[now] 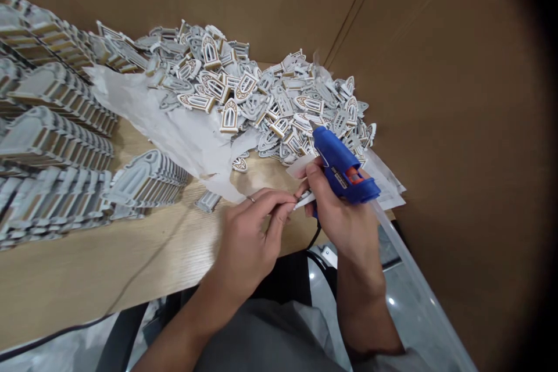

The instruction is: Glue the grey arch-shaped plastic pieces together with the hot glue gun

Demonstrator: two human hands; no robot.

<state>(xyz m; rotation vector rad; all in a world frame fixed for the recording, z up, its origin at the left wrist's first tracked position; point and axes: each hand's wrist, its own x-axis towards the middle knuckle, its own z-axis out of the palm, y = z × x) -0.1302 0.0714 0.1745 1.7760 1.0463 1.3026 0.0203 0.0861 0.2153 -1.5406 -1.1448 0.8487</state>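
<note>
Thumb and forefinger of the left hand (250, 232) are pinched nearly together at the near-left end of a small white piece (304, 200), a ring showing on one finger. The right hand (349, 226) is curled round a blue plastic glue gun (342, 165), its fingertips bent in close to the piece's other end; whether they grip it is hidden. The gun's narrow tip points to the far left, and a long translucent rod (418, 273) runs from its rear toward the near right.

The white piece lies between the two hands, above the near edge of the wood-grained bench (161, 256), its shape mostly covered by fingers. Beyond the hands spreads a loose heap (246, 86) of small arched, window-like pieces, white or grey, some traced with gold-brown scrollwork. Thin, crumpled white paper (170, 128) stretches left of the heap. On the left stand tight rows of larger arched frames (61, 139), and a lone grey piece (208, 201) rests on the bench just left of the left hand.
</note>
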